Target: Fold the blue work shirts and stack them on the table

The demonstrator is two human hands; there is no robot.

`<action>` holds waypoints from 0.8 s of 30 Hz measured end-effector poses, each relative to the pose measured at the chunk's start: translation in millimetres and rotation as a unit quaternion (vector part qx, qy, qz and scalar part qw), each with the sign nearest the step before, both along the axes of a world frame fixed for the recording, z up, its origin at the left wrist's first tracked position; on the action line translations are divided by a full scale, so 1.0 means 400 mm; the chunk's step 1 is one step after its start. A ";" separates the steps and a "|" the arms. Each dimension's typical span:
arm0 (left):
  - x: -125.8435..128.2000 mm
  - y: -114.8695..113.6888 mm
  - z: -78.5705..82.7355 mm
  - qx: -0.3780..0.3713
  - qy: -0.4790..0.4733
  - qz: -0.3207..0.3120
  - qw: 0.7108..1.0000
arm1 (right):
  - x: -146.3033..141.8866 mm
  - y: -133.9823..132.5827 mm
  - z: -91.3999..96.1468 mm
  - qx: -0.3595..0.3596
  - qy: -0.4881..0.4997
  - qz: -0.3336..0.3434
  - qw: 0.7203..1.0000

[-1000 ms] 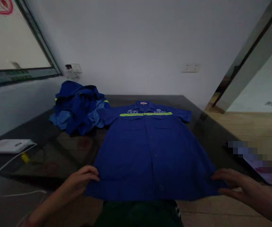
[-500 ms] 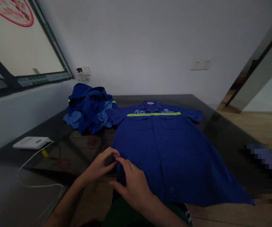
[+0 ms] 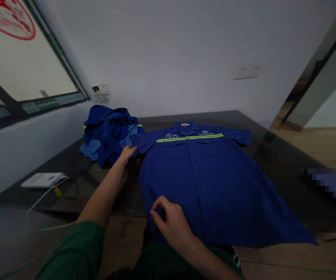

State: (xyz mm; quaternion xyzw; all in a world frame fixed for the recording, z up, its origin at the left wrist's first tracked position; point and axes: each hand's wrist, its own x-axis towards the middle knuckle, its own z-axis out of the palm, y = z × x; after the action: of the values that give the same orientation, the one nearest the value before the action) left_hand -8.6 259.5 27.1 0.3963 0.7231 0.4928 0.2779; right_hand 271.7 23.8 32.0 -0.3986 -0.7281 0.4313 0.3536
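Observation:
A blue short-sleeved work shirt [image 3: 211,179] with a yellow reflective chest stripe lies flat, front up, on a dark glass table [image 3: 275,159], its hem hanging over the near edge. My left hand [image 3: 127,153] is stretched far forward and grips the end of the shirt's left sleeve. Near the front edge, my right hand [image 3: 170,221] pinches the shirt's lower left hem. Both hands are closed on the fabric.
A heap of blue garments [image 3: 106,132] lies at the back left of the table. A white box with a cable [image 3: 42,180] sits at the left. Wall sockets [image 3: 100,92] hang behind; a blurred object [image 3: 331,186] is at the right.
My left hand left the hem and reached forward to the sleeve end. My right hand came over from the shirt's right hem corner to its lower left hem and stays there.

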 end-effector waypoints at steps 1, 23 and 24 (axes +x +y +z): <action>0.000 0.028 -0.005 -0.011 -0.011 0.006 1.000 | 0.003 -0.001 0.001 0.000 0.000 0.002 1.000; 0.467 0.291 0.054 0.059 -0.218 -0.150 0.962 | 0.213 -0.095 -0.054 -0.021 0.037 -0.005 0.999; 0.487 0.296 0.053 0.063 -0.214 -0.162 0.961 | 0.224 -0.096 -0.057 -0.009 0.038 -0.013 0.999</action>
State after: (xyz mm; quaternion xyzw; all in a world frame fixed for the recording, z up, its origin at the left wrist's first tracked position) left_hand 186.2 377.9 48.1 0.4102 0.5407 0.5590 0.4764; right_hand 361.3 -14.6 9.1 -0.3945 -0.7048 0.4484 0.3829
